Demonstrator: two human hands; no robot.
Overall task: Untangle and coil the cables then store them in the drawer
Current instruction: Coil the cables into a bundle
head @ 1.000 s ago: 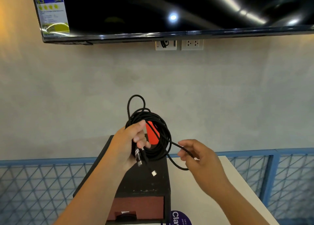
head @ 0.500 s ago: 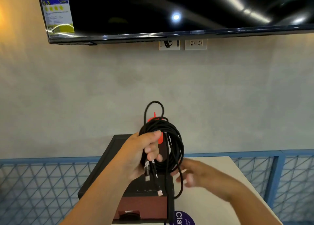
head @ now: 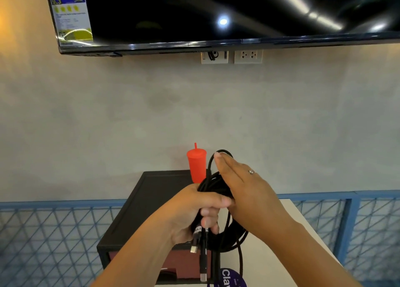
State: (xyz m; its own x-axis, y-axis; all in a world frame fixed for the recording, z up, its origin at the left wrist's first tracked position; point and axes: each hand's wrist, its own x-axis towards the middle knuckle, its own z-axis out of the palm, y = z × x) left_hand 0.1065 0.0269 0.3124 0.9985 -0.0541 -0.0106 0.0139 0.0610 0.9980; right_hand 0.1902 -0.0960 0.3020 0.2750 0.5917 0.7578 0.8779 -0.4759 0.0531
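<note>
Black cable coil (head: 213, 184) in gripping left hand (head: 194, 211), flat right hand (head: 242, 185) now over it

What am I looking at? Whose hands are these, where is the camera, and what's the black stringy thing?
No machine here, just a person. The camera sits on their head, looking down at their own hands. The left hand grips a coiled black cable, plugs dangling below. The right hand lies flat against the coil, fingers straight. Below is a white table with a black box; its reddish drawer looks shut. A red cup stands behind the cable, apparently on the box.
</note>
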